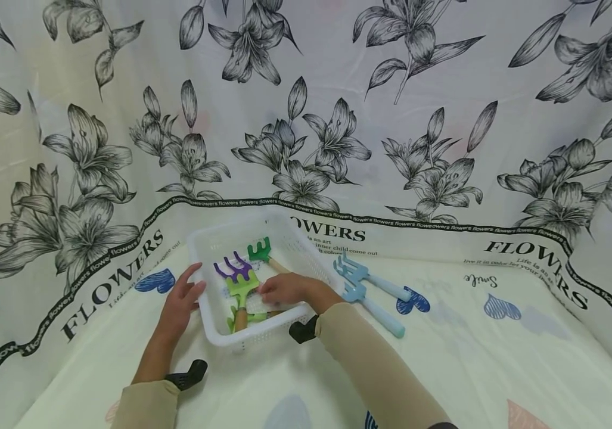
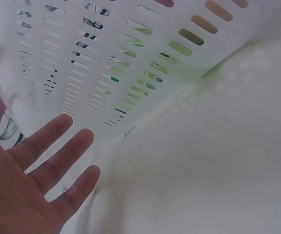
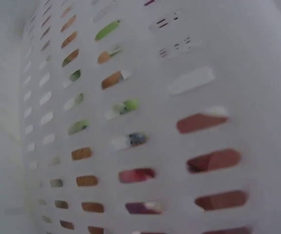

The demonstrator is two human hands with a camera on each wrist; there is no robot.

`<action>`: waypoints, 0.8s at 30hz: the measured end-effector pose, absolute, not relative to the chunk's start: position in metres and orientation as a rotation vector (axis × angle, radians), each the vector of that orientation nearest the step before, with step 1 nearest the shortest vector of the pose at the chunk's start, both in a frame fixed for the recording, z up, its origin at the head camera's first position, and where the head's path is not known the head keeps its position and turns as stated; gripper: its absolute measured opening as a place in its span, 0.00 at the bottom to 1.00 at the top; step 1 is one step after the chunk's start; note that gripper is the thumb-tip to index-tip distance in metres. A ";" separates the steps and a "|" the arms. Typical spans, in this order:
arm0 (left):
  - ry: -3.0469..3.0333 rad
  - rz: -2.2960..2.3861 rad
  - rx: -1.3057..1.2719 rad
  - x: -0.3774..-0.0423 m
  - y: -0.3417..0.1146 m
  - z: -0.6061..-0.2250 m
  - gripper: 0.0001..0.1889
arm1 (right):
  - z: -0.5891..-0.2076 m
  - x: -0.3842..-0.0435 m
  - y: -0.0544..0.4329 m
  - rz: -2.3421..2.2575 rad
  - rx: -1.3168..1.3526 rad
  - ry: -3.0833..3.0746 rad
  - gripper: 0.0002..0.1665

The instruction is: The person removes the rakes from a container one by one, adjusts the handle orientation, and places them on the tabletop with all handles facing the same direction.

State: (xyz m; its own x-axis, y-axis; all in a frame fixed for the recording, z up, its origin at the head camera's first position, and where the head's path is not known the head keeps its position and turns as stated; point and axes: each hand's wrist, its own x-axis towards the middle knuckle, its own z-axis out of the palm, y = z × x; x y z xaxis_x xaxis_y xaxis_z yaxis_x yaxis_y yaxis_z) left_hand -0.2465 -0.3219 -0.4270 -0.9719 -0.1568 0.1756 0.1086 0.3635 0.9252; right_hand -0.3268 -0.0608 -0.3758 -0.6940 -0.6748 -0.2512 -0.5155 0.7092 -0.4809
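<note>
A white slotted plastic basket (image 1: pixel 211 330) stands before me, tilted in view. Inside it lie a purple hand fork (image 1: pixel 227 269), a light green hand fork (image 1: pixel 242 287) over it, a dark green hand fork (image 1: pixel 259 250) and another light green tool (image 1: pixel 256 317) partly hidden. My right hand (image 1: pixel 289 288) reaches over the near right rim, its curled fingers where the purple fork's handle runs; they cover that handle. Outside the left wall is my left hand (image 1: pixel 181 298), fingers spread near the rim; the left wrist view shows these fingers (image 2: pixel 65 156) straight beside the slotted wall.
Two light blue hand forks (image 1: pixel 372 307) (image 1: pixel 378 281) lie on the cloth right of the basket. A flower-printed curtain (image 1: pixel 306 149) rises behind. In the right wrist view the basket's slotted wall (image 3: pixel 155 102) fills most of the picture.
</note>
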 end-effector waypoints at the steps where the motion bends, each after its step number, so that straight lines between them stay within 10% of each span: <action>1: -2.395 -1.648 0.046 -0.246 -0.322 -0.427 0.34 | -0.376 -0.327 -0.061 -0.502 -0.908 2.531 0.23; 24: -2.395 -1.626 0.048 -0.246 -0.321 -0.430 0.33 | -0.367 -0.327 -0.059 -0.946 -0.916 2.861 0.20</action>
